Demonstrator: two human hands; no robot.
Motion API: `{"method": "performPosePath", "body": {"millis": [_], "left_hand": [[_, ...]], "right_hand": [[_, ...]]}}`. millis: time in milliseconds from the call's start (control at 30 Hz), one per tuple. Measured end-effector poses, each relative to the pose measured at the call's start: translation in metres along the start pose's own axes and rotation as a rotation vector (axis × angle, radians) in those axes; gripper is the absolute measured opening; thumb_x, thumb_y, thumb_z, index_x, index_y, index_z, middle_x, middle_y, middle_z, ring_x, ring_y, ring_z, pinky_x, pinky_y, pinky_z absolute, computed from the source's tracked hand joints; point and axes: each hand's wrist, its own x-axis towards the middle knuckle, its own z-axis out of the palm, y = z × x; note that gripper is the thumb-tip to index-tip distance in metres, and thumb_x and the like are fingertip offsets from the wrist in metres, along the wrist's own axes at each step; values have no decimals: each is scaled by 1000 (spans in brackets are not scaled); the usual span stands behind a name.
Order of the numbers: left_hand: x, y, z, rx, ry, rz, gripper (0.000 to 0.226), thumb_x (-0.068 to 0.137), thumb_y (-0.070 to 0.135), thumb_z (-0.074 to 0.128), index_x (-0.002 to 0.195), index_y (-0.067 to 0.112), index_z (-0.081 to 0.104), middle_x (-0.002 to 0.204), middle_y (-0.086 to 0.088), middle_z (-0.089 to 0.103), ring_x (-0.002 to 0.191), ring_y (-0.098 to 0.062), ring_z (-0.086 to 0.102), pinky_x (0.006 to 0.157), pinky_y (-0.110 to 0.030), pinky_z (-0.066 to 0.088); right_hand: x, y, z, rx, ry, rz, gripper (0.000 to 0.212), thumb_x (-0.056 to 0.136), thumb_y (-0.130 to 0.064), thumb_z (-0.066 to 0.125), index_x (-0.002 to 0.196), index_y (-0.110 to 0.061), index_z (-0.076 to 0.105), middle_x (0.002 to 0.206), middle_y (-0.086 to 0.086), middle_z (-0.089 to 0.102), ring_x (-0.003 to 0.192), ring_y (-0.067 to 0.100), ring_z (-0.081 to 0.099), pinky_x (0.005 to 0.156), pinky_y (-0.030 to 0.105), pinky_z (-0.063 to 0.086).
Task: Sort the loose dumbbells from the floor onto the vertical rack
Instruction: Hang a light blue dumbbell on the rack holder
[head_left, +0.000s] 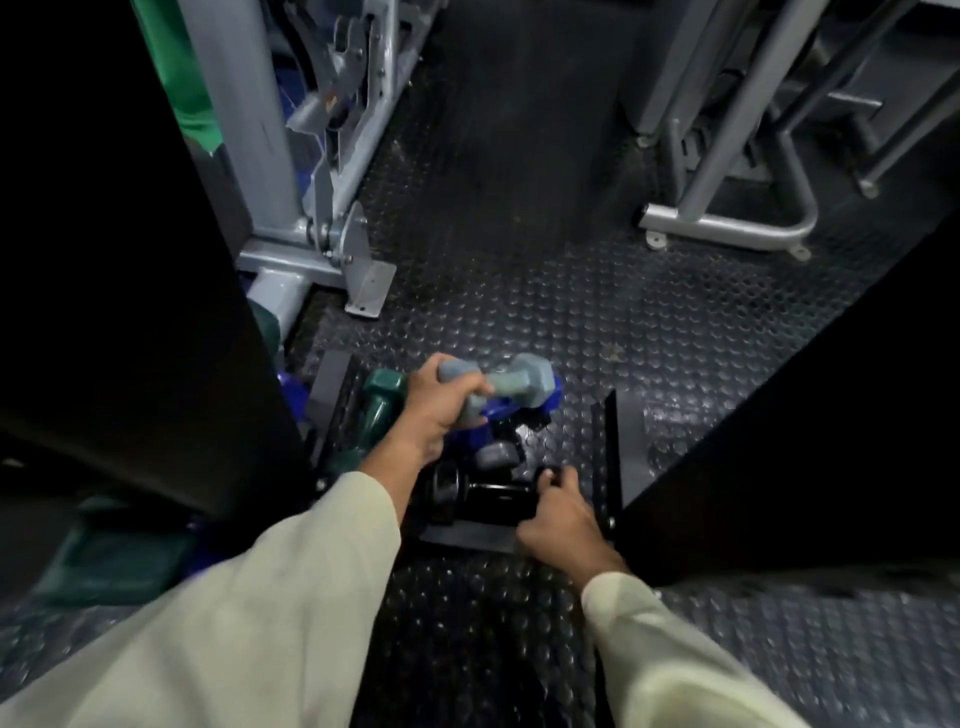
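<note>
Fingers (470, 387) of the left hand (436, 410): curled round the handle of a grey dumbbell (506, 384), held tilted just above the rack base.
Fingers of the right hand (558, 512): curled down at the near right end of a black dumbbell (485, 493); whether they clamp it cannot be told.
Rack base (608, 452): dark low frame on the floor, upright plate at its right side.
Contents of the rack base: black dumbbell at the near edge; small grey dumbbell (493, 457) behind it; blue dumbbell (524, 408) behind that, directly under the held grey dumbbell.
Green dumbbell (382, 402): just left of the rack base, beside the left hand.
Sleeves (291, 587): pale, loose, on both forearms.
Floor (571, 312): dark rubber, raised round studs.
Room: grey machine frame (291, 171) beyond the rack base to the left; silver tubular machine frame (727, 218) beyond to the right; large dark shapes at either side, unidentifiable.
</note>
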Motion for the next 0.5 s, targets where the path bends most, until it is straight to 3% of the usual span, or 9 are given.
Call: {"method": "performPosePath", "body": {"millis": [133, 233, 267, 333, 400, 500], "left_hand": [[-34, -36, -12, 87, -32, -102, 33, 72, 5, 78, 94, 23, 61, 106, -9, 68, 87, -28, 68, 65, -50, 63], [-45, -65, -23, 256, 13, -110, 46, 76, 16, 81, 109, 31, 53, 117, -4, 59, 98, -26, 66, 60, -42, 64], [-50, -70, -22, 294, 53, -101, 47, 79, 21, 80, 113, 30, 49, 120, -4, 57, 99, -25, 66, 62, -42, 65], [-56, -80, -17, 398, 143, -53, 51, 82, 36, 76, 120, 25, 44, 125, -9, 54, 102, -28, 64, 73, -47, 65], [-59, -82, -11, 724, 203, 30, 58, 85, 51, 70, 127, 19, 47, 128, -16, 53, 107, -37, 61, 86, -43, 57], [-62, -77, -4, 1065, 174, 14, 64, 89, 60, 64, 131, 16, 44, 127, -18, 49, 107, -39, 61, 81, -37, 46]], "right_hand": [[4, 25, 9, 230, 62, -47, 66, 83, -11, 64, 148, -15, 53, 139, 3, 38, 128, 27, 55, 114, 27, 39], [5, 35, 12, 455, 215, -20, 60, 88, -14, 66, 147, -23, 58, 140, 8, 57, 120, 27, 63, 110, 39, 48], [6, 33, 12, 475, 242, -27, 64, 88, -18, 69, 149, -27, 55, 142, 7, 58, 121, 25, 63, 109, 42, 49], [9, 21, 13, 427, 232, -89, 85, 87, -25, 75, 161, -31, 33, 156, 1, 45, 141, 22, 47, 119, 43, 39], [12, 1, 10, 337, 216, -134, 94, 89, -28, 73, 165, -34, 17, 167, 1, 30, 152, 25, 33, 123, 45, 32], [24, -18, 3, 431, 218, -43, 83, 93, -32, 65, 162, -35, 20, 160, 9, 37, 143, 36, 45, 117, 52, 38]]}}
